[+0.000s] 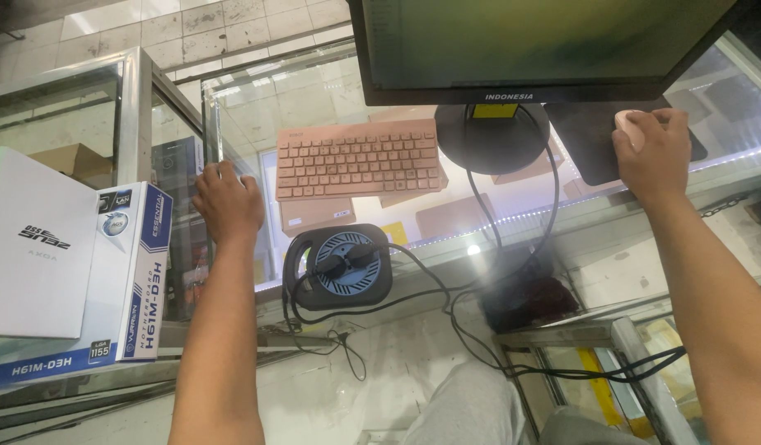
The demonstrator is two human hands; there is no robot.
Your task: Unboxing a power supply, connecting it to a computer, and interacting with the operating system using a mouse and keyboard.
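- Right hand [654, 154] lay cupped over a pale pink mouse [628, 127], fingers curled around it, on a dark mouse pad [590, 144] at the glass counter's [314, 99] right end.
- Left hand [227, 201] rested knuckles-up on the glass, fingers curled under, holding nothing.
- Pink keyboard [358, 158] sat between the hands.
- Monitor [529, 49] stood behind it; black fan [337, 265] sat nearer; white boxes [67, 264] were stacked far left.
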